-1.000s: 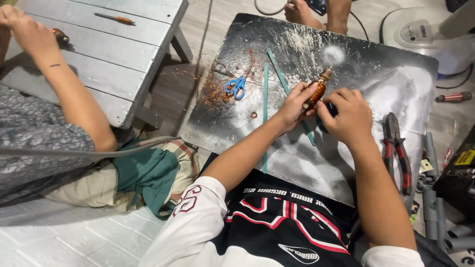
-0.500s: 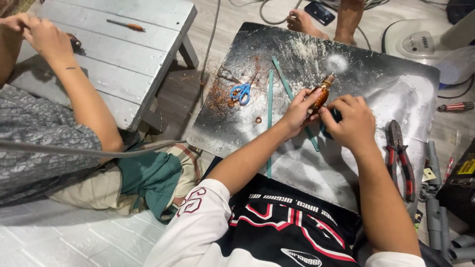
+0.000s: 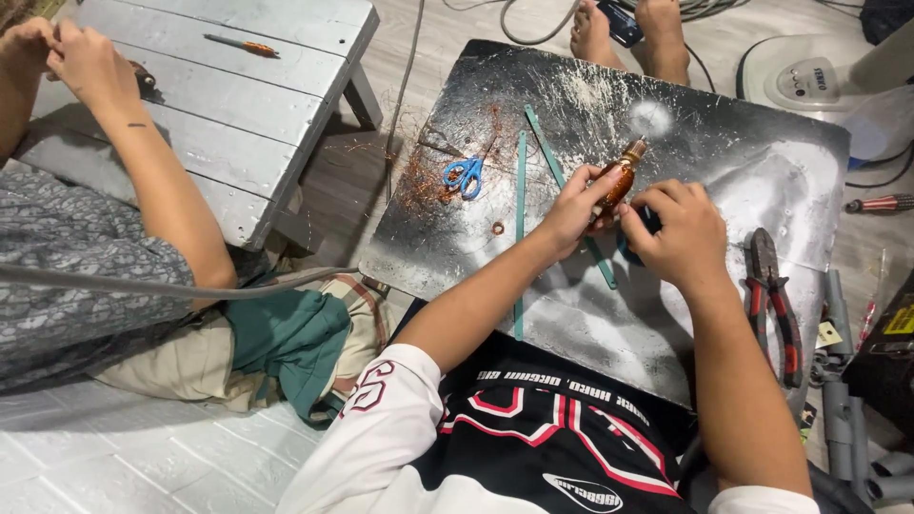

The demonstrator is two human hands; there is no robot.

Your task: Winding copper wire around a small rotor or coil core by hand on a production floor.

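Gripping a small copper-wound motor armature (image 3: 617, 181) over the scratched dark metal sheet (image 3: 762, 181), my left hand (image 3: 574, 207) closes around its lower end while my right hand (image 3: 674, 231) curls just beside it, fingers pinched at the armature's base over something dark I cannot make out. I judge the step in hand as working the copper winding at that base; the next move seems to call for a steady left-hand hold and a fine, controlled pull from the right. Two thin green strips (image 3: 520, 228) cross the sheet beneath my wrists, with blue-handled scissors (image 3: 464, 175) and a tangle of loose copper wire (image 3: 424, 176) lying to the left. Red-handled pliers (image 3: 773, 300) rest near my right forearm at the sheet's edge. Beyond, another person's bare feet (image 3: 628, 33) touch the far edge, and a co-worker's hands (image 3: 67, 57) are busy over a grey wooden bench (image 3: 238, 114) bearing a screwdriver (image 3: 243, 44).
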